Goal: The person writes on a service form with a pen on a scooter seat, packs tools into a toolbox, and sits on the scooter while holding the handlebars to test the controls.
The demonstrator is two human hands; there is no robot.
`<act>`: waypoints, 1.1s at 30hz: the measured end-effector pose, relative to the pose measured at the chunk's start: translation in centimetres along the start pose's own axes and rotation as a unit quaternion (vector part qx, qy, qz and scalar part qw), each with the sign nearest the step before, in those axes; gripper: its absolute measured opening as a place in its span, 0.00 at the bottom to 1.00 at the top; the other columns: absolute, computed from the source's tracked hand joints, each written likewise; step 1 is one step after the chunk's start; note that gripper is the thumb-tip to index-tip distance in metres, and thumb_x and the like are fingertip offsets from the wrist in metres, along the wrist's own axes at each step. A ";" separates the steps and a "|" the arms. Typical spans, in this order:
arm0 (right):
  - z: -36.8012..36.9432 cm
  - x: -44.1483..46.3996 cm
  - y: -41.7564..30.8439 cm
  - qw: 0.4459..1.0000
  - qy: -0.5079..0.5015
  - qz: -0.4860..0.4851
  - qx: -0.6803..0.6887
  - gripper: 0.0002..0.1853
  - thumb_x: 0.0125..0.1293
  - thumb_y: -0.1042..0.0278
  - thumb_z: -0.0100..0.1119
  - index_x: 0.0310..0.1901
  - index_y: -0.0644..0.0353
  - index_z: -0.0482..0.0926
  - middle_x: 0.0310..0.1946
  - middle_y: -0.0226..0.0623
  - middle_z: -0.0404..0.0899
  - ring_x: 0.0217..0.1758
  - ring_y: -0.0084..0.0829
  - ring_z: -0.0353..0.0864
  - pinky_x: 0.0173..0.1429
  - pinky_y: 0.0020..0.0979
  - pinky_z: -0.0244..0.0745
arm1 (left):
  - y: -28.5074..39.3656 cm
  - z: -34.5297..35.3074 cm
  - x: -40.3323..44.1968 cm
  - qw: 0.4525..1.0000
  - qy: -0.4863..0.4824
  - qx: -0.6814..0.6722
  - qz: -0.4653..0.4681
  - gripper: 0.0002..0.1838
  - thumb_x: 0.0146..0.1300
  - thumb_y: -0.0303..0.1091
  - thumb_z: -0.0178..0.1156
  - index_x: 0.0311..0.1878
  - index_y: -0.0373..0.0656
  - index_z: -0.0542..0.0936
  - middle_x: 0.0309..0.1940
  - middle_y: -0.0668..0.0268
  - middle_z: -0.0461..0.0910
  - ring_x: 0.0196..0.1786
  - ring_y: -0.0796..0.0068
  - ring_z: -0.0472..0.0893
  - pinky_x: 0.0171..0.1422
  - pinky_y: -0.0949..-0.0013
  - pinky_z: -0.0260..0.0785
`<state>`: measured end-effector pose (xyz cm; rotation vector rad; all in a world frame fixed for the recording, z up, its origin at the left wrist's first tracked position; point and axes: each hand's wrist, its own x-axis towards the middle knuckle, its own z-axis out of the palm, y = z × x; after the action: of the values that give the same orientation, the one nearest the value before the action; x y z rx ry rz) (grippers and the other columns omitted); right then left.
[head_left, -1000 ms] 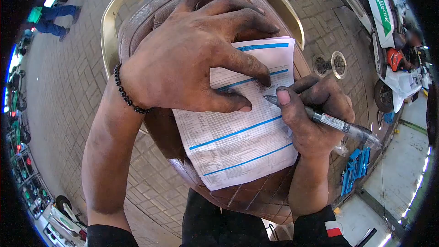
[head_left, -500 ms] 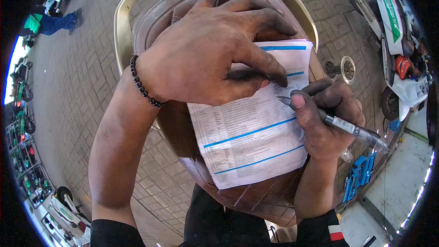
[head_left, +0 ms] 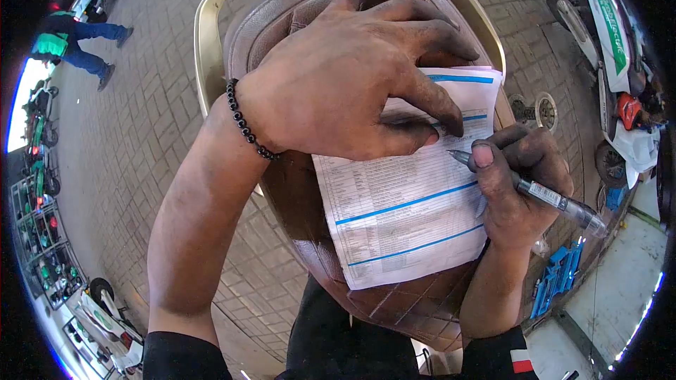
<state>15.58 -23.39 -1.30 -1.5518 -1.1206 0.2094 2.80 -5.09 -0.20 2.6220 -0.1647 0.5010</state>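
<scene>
A printed sheet of paper (head_left: 394,190), ruled in a fine table with blue bands, lies on a brown padded leather seat (head_left: 415,302). Across its upper left part rests my left hand (head_left: 345,88), palm down with fingers spread, holding the sheet against the seat. A black beaded bracelet (head_left: 244,121) circles that wrist. At the sheet's right edge my right hand (head_left: 517,186) is closed around a clear-barrelled pen (head_left: 563,203). The pen's tip points left, close to my left thumb; whether it touches the paper I cannot tell. Dark grime covers the fingers of both hands.
The seat lies on a beige plastic chair (head_left: 208,35) over brick paving (head_left: 162,98). A white-and-green motorbike (head_left: 611,35) stands at the right, near a blue rack-like object (head_left: 558,278). Far left are a person's legs (head_left: 95,60) and several parked bikes.
The hands, paper and seat appear shifted slightly right in view. The person at the far left now shows both legs in a stride. My grip on the pen looks the same.
</scene>
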 end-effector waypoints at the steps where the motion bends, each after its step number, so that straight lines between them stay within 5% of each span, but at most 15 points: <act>1: 0.0 0.0 0.1 1.000 -0.004 -0.009 -0.005 0.18 0.45 0.71 0.76 0.20 0.59 0.69 0.15 0.36 0.74 0.17 0.26 0.74 0.24 0.26 0.69 | 0.0 0.0 0.0 1.000 -0.002 0.000 -0.002 0.17 0.42 0.34 0.68 0.41 0.57 0.87 0.59 0.65 0.76 0.66 0.57 0.68 0.70 0.47 0.52; 33: -0.2 0.1 0.2 1.000 -0.014 -0.019 -0.019 0.16 0.44 0.71 0.75 0.18 0.60 0.71 0.16 0.36 0.75 0.19 0.27 0.76 0.25 0.26 0.71 | -0.2 0.2 0.1 1.000 0.016 0.000 0.012 0.15 0.43 0.36 0.69 0.39 0.53 0.86 0.57 0.62 0.77 0.65 0.54 0.69 0.71 0.45 0.52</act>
<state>15.92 -23.40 -1.36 -1.5629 -1.1805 0.1855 3.00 -4.97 -0.43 2.6126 -0.1853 0.5515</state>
